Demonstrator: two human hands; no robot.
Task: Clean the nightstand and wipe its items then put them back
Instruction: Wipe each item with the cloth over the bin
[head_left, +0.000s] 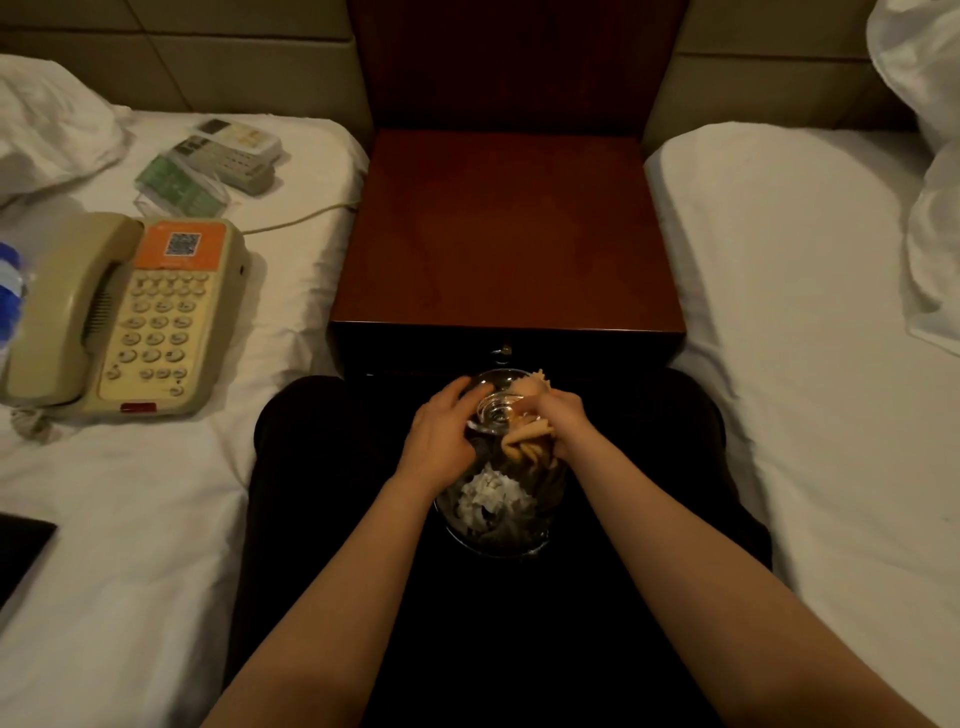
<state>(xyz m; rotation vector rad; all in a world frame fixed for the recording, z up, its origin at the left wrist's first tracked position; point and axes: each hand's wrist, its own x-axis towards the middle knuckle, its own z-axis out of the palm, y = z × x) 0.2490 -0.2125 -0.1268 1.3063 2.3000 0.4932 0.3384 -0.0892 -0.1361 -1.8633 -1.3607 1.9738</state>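
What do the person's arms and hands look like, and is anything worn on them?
The left forearm and the right forearm are bare as far as the frame shows, with no sleeve in view. The left hand and the right hand wear no gloves; I see no watch, bracelet or ring, though the light is dim.

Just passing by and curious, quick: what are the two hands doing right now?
Left hand: holds the clear round glass item.
Right hand: grips a crumpled peach-coloured cloth against that glass.
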